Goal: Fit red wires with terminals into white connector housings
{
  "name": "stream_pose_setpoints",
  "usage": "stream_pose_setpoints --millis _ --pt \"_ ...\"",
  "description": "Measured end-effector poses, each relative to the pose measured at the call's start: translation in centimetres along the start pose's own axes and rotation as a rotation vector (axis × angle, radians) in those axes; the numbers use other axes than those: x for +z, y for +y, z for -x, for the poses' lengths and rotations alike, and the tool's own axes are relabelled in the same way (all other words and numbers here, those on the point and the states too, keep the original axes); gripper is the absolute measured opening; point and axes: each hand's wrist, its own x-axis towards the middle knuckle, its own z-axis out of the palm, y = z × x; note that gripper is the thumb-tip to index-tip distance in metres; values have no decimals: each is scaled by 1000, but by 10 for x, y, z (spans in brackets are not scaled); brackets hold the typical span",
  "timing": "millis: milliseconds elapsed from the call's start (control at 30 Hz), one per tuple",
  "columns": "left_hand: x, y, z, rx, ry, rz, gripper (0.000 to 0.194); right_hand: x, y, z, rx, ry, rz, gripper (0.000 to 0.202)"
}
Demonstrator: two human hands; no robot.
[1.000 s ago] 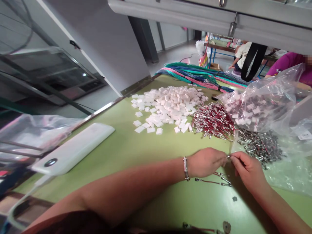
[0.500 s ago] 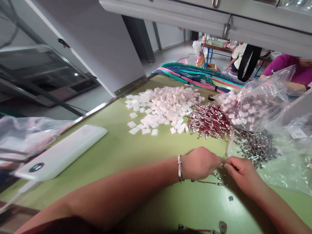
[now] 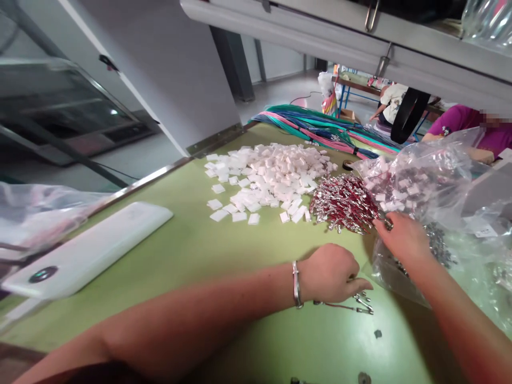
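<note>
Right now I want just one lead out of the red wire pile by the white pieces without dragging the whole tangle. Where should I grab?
Probably pinch a metal terminal sticking out at the near fringe of the red wire pile, coming from the near side. Ends there splay loose over bare green table, while the centre is densely tangled. The right hand is already beside that edge.

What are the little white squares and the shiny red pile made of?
The white squares look like moulded plastic: matte, all one blocky shape. The red pile seems to be short red wires with bright metal ends, since the tips glint silver. The right hand reaches beside it into a clear bag of thin, crinkly plastic film.
</note>
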Motion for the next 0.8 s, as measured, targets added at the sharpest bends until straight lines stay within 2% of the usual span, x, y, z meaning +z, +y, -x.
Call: stream_pose_setpoints --millis 100,200,367,467,533,633,700,800 --pt "-1 4 1 -36 -70 24 51 9 -16 -5 -51 -72 182 28" --pt "-1 4 1 -36 -101 23 44 7 -14 -3 -106 -88 199 23" --pt "-7 -5 -3 -50 12 43 41 -11 5 0 -82 -18 236 25" --pt "-9 -11 -6 -61 89 90 38 -13 3 5 -52 104 253 27" --pt "-9 -16 -8 -48 168 113 33 -8 -3 9 -84 186 189 29" --pt "-6 -23 -11 -33 239 149 29 -3 -10 12 -195 233 39 29" --pt "-5 -28 -12 -24 255 180 28 -8 -10 11 -252 301 -78 30" --pt "-5 -35 -15 -26 332 221 26 -21 -6 10 -230 443 -339 30"
